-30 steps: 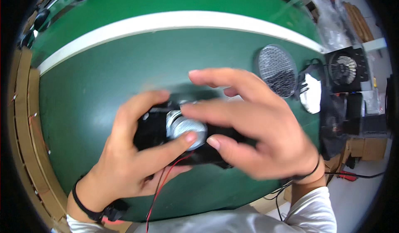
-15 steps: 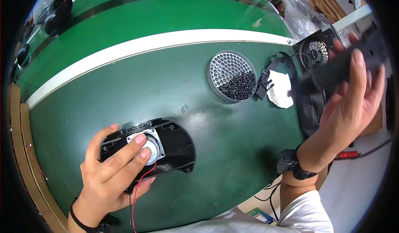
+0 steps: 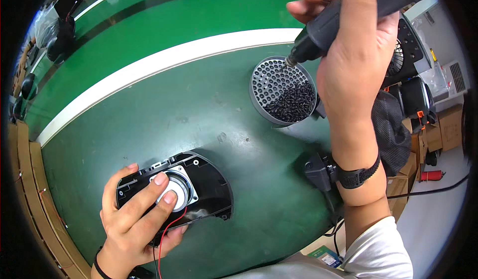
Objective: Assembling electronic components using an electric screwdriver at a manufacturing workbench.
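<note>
At the front left of the bench, my left hand (image 3: 130,213) grips a black plastic housing (image 3: 214,182). Two of its fingers press on the round back of a loudspeaker (image 3: 175,195) seated inside. Red and black wires trail from the speaker toward me. My right hand (image 3: 356,55) is wrapped round a dark electric screwdriver (image 3: 322,34), tilted with its bit pointing down and left. The bit tip is over the far part of a round grey tray (image 3: 256,95) with a dimpled plate; whether it touches cannot be seen. Small black screws (image 3: 291,103) are heaped in the tray's near right part.
The green bench (image 3: 149,114) has a white strip (image 3: 164,62) along its far side. A black mesh bag (image 3: 391,129) and a fan unit (image 3: 406,52) stand at the right. Cardboard strips (image 3: 42,179) line the left edge. A black cable (image 3: 428,192) runs at the lower right.
My right hand has swung left with the screwdriver, from the far right to above the screw tray. My left hand still holds the housing with its fingers on the speaker.
</note>
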Available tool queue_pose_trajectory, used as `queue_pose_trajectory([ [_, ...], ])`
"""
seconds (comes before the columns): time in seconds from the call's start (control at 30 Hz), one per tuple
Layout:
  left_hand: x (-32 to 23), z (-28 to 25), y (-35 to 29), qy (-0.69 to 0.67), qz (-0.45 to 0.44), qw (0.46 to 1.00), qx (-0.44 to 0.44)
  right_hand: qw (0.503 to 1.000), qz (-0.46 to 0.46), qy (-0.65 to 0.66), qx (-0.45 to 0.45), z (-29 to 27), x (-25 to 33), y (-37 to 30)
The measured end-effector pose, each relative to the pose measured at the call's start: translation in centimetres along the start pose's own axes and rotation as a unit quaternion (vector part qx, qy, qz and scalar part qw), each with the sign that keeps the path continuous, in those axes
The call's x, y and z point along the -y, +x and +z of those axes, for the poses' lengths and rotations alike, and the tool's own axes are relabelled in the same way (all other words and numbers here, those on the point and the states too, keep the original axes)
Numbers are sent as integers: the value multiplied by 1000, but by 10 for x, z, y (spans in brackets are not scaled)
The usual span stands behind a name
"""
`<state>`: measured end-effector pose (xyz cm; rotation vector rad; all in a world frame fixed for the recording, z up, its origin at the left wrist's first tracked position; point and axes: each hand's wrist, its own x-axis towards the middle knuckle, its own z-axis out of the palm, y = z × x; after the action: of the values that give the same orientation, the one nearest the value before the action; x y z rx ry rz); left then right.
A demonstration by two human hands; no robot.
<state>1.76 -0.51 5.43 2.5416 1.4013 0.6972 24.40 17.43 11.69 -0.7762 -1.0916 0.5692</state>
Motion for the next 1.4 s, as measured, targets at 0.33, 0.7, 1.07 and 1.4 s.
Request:
queue_pose_trajectory([
  [0.33, -3, 4, 4, -2, -13, 1000, 13, 986, -14, 104, 128, -35, -49, 6],
  [0.7, 3, 2, -4, -20, -14, 1000, 4, 992, -10, 58, 108, -26, -51, -3],
  [1.07, 3, 4, -1, -28, -3, 1000, -13, 987, 13, 42, 154, -47, -46, 13],
  [1.4, 6, 7, -3, -29, 31, 999, -30, 915, 69, 286, 277, -89, 59, -14],
])
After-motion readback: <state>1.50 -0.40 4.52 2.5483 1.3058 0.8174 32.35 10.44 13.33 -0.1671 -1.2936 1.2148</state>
